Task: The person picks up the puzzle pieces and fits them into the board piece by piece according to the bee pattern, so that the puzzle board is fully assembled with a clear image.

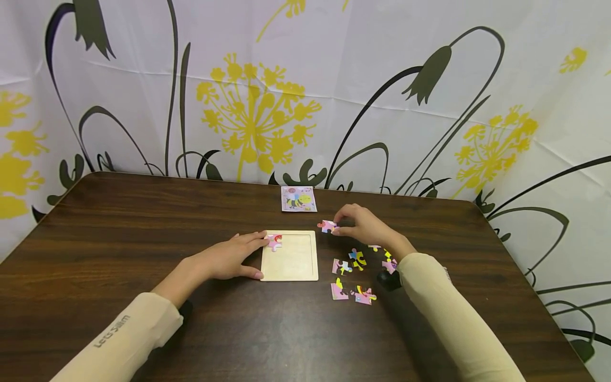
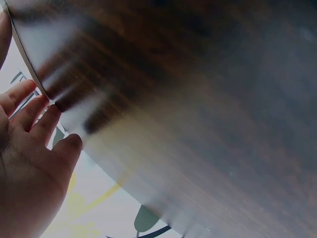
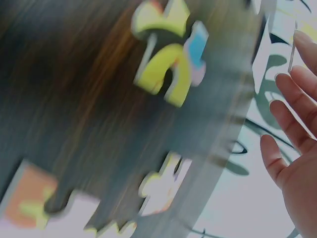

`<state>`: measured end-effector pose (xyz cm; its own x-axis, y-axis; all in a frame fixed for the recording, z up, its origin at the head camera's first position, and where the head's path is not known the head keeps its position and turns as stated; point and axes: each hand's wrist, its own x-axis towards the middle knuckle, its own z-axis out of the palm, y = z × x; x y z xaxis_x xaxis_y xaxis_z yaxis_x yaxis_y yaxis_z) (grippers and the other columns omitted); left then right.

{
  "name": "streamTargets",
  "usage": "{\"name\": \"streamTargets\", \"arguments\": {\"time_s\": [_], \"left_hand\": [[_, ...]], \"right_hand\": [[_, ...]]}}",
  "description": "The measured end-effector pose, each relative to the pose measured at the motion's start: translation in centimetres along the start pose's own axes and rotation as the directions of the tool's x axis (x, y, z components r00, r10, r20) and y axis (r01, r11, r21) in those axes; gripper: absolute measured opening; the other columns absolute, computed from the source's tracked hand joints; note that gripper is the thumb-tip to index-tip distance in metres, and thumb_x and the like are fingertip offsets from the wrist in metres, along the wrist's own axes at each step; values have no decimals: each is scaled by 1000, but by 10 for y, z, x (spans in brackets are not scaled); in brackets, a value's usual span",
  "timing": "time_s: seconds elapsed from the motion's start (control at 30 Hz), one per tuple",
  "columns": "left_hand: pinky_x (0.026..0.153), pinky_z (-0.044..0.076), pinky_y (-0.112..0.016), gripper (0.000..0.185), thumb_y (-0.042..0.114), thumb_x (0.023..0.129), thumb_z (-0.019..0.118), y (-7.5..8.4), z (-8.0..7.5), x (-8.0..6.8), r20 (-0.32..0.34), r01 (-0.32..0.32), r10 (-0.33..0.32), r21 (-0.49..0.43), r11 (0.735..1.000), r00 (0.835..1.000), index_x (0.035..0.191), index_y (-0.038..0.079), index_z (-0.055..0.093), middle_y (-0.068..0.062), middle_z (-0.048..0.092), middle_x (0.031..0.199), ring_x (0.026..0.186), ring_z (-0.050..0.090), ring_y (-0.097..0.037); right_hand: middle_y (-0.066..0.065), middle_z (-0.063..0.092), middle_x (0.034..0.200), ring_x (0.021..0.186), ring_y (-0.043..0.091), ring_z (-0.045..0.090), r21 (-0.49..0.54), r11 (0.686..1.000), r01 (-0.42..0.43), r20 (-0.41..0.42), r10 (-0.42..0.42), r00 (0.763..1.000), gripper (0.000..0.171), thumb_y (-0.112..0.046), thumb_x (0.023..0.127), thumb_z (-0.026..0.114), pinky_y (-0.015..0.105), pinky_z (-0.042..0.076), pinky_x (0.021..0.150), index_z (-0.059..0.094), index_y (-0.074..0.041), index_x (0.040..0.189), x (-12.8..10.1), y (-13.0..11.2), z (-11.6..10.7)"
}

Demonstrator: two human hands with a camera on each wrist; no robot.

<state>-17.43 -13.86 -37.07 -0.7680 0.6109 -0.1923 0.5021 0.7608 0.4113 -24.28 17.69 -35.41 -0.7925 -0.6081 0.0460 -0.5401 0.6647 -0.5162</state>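
A shallow wooden puzzle tray (image 1: 292, 261) lies flat on the table, with one pink and red jigsaw piece (image 1: 274, 242) in its upper left corner. My left hand (image 1: 229, 258) rests at the tray's left side, fingertips on the upper part of that edge and thumb by the lower corner; its fingers (image 2: 43, 121) look extended in the left wrist view. Above and right of the tray, my right hand (image 1: 366, 225) pinches a pink and red jigsaw piece (image 1: 326, 226) between thumb and fingers. The right wrist view shows that piece only as a thin edge.
Several loose jigsaw pieces (image 1: 357, 258) are scattered right of the tray, some partly behind the right forearm. A picture card (image 1: 298, 200) with a bee lies beyond the tray. Behind the dark wooden table (image 1: 143, 212) hangs a flower-patterned cloth (image 1: 372, 48).
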Motion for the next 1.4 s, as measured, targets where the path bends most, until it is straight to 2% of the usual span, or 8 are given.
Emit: {"name": "streamTargets", "arguments": {"time_s": [0.33, 0.6, 0.73, 0.83, 1.07, 1.4], "left_hand": [[105, 17, -53, 78, 40, 80, 67, 0, 0, 0, 9, 7, -7, -3, 1000, 1000, 139, 1, 34, -20, 25, 146, 132, 23, -36], [105, 17, -54, 76, 39, 81, 67, 0, -1, 0, 7, 0, 0, -10, 1000, 1000, 139, 1, 35, -20, 25, 146, 132, 24, -36], [104, 18, -54, 76, 39, 81, 66, 0, 0, 1, 3, -13, 13, -3, 1000, 1000, 138, 0, 35, -21, 26, 145, 131, 25, -37], [104, 18, -54, 76, 39, 81, 66, 0, 0, 1, 4, -14, 14, 0, 1000, 1000, 138, 0, 36, -21, 26, 145, 131, 26, -37], [104, 17, -55, 75, 38, 81, 66, 0, 0, -1, -1, -18, 18, -15, 1000, 1000, 138, -1, 36, -21, 25, 145, 132, 24, -37], [104, 18, -55, 76, 39, 81, 67, -1, 0, 0, -1, -13, 13, -15, 1000, 1000, 138, 0, 36, -20, 25, 146, 132, 24, -37]], "right_hand": [[4, 60, 95, 97, 20, 49, 15, 999, 36, 33, -37, 999, 18, -18, 82, 70, 37, 39, 88, 63, -7, 93, 17, -14, 19], [2, 60, 92, 95, 19, 49, -47, 993, 108, 73, -104, 992, 18, -19, 82, 70, 34, 39, 85, 64, -6, 92, 31, -31, 38], [1, 60, 94, 97, 19, 50, -95, 988, 124, 84, -116, 990, 18, -19, 82, 69, 38, 38, 86, 64, -6, 93, 34, -38, 45], [1, 60, 95, 98, 19, 50, -119, 986, 120, 86, -110, 990, 18, -20, 82, 69, 40, 37, 85, 64, -7, 94, 35, -42, 50], [1, 57, 93, 95, 18, 49, -145, 984, 108, 70, -99, 993, 21, -22, 79, 72, 35, 36, 77, 64, -7, 92, 38, -46, 56], [-1, 54, 92, 93, 17, 48, -160, 985, 63, 71, -52, 996, 19, -23, 79, 72, 32, 34, 74, 65, -9, 90, 40, -51, 60]]}}
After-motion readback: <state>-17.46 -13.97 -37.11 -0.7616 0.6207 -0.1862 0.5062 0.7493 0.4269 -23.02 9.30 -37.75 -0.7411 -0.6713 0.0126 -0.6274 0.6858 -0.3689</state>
